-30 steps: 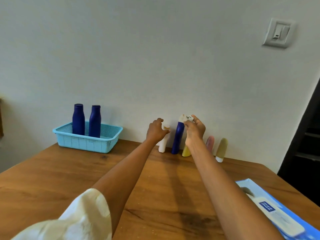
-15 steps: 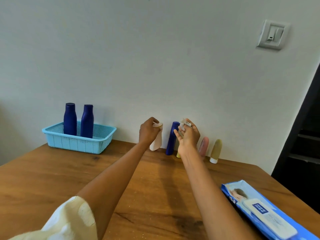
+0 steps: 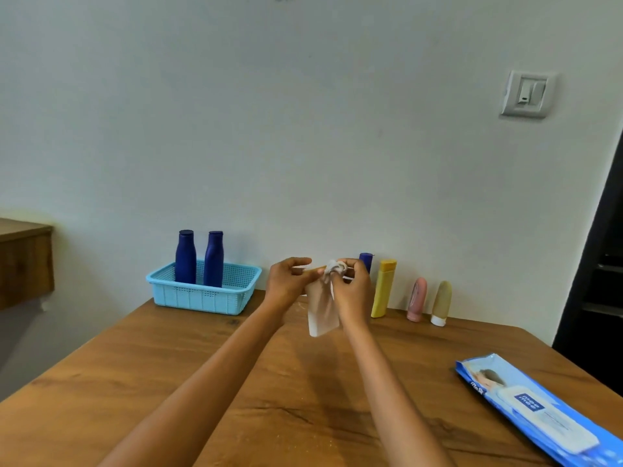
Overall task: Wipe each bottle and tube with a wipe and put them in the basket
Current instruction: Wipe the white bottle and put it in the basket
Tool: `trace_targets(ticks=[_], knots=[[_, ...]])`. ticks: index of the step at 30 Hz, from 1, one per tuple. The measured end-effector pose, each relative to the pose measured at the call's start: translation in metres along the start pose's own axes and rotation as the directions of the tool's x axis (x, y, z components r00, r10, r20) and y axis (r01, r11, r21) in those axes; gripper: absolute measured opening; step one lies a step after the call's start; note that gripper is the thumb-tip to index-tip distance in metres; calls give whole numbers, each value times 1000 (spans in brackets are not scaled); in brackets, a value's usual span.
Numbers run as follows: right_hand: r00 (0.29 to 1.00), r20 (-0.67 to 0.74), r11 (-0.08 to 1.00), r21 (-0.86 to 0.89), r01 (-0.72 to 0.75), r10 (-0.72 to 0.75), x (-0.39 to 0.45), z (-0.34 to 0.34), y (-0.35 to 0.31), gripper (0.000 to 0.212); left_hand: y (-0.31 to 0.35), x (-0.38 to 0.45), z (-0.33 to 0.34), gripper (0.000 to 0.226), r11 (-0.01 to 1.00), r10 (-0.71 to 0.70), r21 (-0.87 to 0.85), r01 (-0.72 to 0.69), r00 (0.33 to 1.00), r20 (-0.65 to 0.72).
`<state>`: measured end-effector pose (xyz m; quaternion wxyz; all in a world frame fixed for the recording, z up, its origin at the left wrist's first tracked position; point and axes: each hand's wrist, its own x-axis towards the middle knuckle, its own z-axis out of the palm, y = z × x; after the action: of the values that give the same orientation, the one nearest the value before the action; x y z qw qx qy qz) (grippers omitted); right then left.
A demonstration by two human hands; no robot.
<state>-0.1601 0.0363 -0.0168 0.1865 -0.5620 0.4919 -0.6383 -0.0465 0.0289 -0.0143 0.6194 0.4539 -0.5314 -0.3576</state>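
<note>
Both hands raised above the brown wooden table (image 3: 202, 382) | left hand (image 3: 286, 284) pinches the top end of a white squeeze tube (image 3: 322, 313), which hangs with its long axis near vertical, cap end down | right hand (image 3: 352, 291) grips a crumpled white wipe (image 3: 333, 268) at the tube's top | light-blue plastic basket (image 3: 202, 293) to the left holds two upright dark-blue bottles (image 3: 185, 257).
</note>
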Motion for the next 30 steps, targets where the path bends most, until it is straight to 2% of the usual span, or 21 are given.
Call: trace_targets(ticks=[5, 8, 14, 17, 21, 23, 25, 30], knots=[[998, -5, 997, 56, -57, 58, -10, -1, -3, 17, 4, -9, -13, 52, 999, -37, -17, 39, 994, 102], [993, -55, 986, 130, -100, 108, -7, -7, -8, 18, 8, -11, -18, 48, 993, 5, -116, 21, 975, 220], [986, -20, 950, 272, -155, 166, -3, -13, -11, 25, 14, -12, -15, 20, 976, 70, -219, 4, 943, 326], [980, -7, 927, 327, -185, 198, -5, -10, -13, 28, 18, -11, -15, 14, 987, 109, -145, -63, 938, 330], [940, -11, 853, 425, -303, 340, -10, -3, -8, 25, 20, -12, -9, 7, 993, 115, -42, -109, 964, 241], [926, -47, 849, 417, -324, 376, -11, -2, -7, 26, 18, -13, -5, 4, 994, 109, -18, -108, 974, 197], [921, -82, 862, 393, -321, 381, -10, -4, -6, 27, 15, -16, 0, 5, 994, 107, 5, -111, 971, 215], [925, -143, 893, 350, -284, 351, -7, -10, -4, 26, 12, -19, 2, 33, 992, 90, 49, -114, 933, 348]])
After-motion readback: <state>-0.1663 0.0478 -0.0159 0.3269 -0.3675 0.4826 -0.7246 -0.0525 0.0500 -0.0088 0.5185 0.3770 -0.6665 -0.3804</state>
